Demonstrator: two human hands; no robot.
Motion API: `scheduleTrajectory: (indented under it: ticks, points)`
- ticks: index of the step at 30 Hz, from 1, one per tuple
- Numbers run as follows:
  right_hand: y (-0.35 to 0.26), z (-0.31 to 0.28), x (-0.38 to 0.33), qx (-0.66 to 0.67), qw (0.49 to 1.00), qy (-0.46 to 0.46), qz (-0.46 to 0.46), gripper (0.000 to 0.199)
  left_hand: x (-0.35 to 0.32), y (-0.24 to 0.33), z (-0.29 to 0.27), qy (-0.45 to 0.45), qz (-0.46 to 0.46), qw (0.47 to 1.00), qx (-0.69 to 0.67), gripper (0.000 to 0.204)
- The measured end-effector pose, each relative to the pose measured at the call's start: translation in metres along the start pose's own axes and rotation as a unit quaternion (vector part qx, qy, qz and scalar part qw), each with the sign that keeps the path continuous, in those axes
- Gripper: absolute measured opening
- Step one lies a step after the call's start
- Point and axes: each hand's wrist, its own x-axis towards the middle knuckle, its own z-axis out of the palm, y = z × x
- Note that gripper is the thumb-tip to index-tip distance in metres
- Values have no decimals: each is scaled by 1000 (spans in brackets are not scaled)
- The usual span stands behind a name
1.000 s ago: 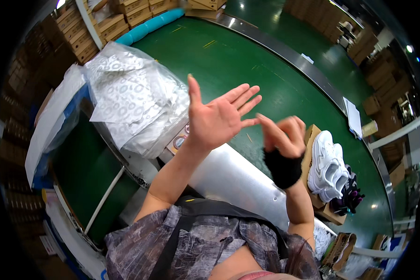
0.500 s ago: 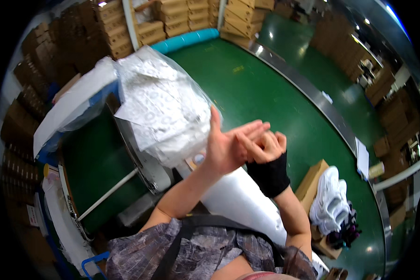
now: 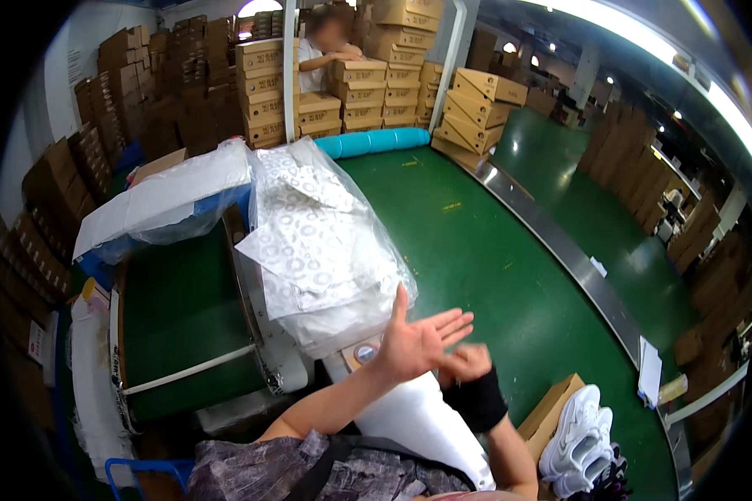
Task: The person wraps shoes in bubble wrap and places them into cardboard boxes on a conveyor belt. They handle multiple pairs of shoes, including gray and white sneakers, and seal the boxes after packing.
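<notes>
My left hand (image 3: 414, 344) is held palm up with its fingers stretched out and its thumb raised, and nothing lies on the palm. Close against its finger side is my right hand (image 3: 468, 364), with fingers curled in; they are slightly blurred, and I see nothing in them. A black wrist wrap (image 3: 480, 402) covers the right wrist and lower hand. Just beyond the left hand lies a clear plastic bag (image 3: 397, 271) with white patterned paper sheets (image 3: 309, 238). A roll of tape (image 3: 364, 353) sits beside my left wrist. Below both hands is a smooth white surface (image 3: 418, 417).
A pair of white sneakers (image 3: 578, 442) stands by an open cardboard box (image 3: 551, 411) at right on the green table (image 3: 476, 242). Stacked shoeboxes (image 3: 363, 83) and a person (image 3: 316, 63) are beyond the turquoise roll (image 3: 376, 144). A conveyor belt (image 3: 175, 317) runs on the left.
The view has tilted up, showing more of the shoebox stacks and a person behind them. Both my hands stay together, the left palm more spread, the right slightly lower against it.
</notes>
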Motion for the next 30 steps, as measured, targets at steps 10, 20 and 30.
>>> scheduleTrajectory:
  ticks: [10,20,30]
  points:
    - [2,52,-201,120,892,2,436,16,-65,-37,-91,276,-181,944,-7,114]
    - [58,17,-337,-124,844,134,504,7,-95,-64,-124,384,-231,894,-24,100]
    - [95,-105,-379,-319,671,33,669,8,-98,-62,-129,386,-203,900,14,93]
